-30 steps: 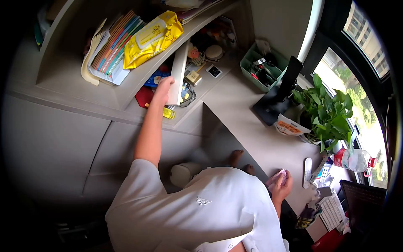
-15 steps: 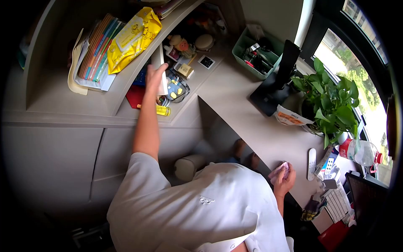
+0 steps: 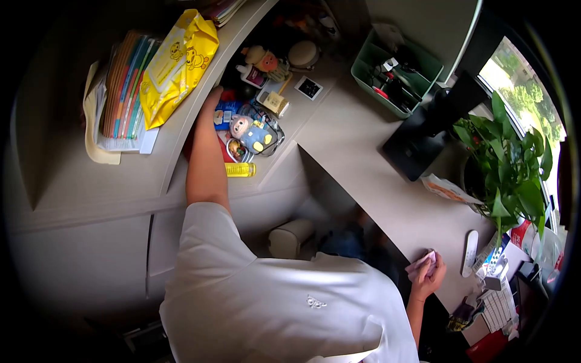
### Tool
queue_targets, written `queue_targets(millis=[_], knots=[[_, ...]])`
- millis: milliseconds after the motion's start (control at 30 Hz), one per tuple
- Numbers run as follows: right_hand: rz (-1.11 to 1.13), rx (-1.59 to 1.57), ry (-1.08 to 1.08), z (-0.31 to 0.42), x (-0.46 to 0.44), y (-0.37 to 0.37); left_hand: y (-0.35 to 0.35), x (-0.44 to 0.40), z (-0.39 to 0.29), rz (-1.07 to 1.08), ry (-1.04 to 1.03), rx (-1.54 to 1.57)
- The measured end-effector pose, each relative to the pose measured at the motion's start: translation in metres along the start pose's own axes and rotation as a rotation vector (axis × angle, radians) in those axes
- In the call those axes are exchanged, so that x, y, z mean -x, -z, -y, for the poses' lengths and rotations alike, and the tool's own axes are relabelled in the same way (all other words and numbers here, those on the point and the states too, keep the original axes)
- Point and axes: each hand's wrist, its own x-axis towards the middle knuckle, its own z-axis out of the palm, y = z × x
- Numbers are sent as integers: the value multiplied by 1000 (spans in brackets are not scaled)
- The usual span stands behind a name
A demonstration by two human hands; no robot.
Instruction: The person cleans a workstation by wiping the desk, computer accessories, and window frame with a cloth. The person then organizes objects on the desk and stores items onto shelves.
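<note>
My left hand (image 3: 210,101) reaches deep under the upper shelf. Its fingers are hidden behind the shelf edge, so what they hold does not show. Close to that forearm lie a blue packet (image 3: 226,114), a plush doll in blue clothes (image 3: 249,134) in a clear bag, and a bottle of yellow liquid (image 3: 241,170). Further in are a cream-labelled small box (image 3: 276,104) and a white bottle (image 3: 251,76). By the desk's front edge, my right hand (image 3: 431,281) is closed around a crumpled pink cloth (image 3: 417,266).
On the upper shelf (image 3: 66,175) stand books (image 3: 126,91) and a yellow wipes pack (image 3: 181,68). The desk holds a green organizer box (image 3: 396,106), a black stand (image 3: 411,145), a leafy plant (image 3: 508,163), a white remote (image 3: 469,254) and a keyboard (image 3: 499,308).
My left hand has moved further in under the shelf, and the white box-like object it held is out of sight. My right hand still grips the pink cloth. The view has shifted slightly.
</note>
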Motion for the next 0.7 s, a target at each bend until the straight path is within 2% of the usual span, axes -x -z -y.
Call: queue_targets(millis=[200, 600, 667, 700], knots=[[6, 46, 27, -1, -2, -3, -3, -25, -13, -130, -306, -242], [-48, 120, -4, 15, -5, -8, -15, -64, -8, -56, -450, -528], [-53, 114, -3, 12, -3, -9, -17, -62, -8, -128, -493, -586], [-58, 112, 0, 10, -3, -10, -13, -62, -11, -58, -456, -550]])
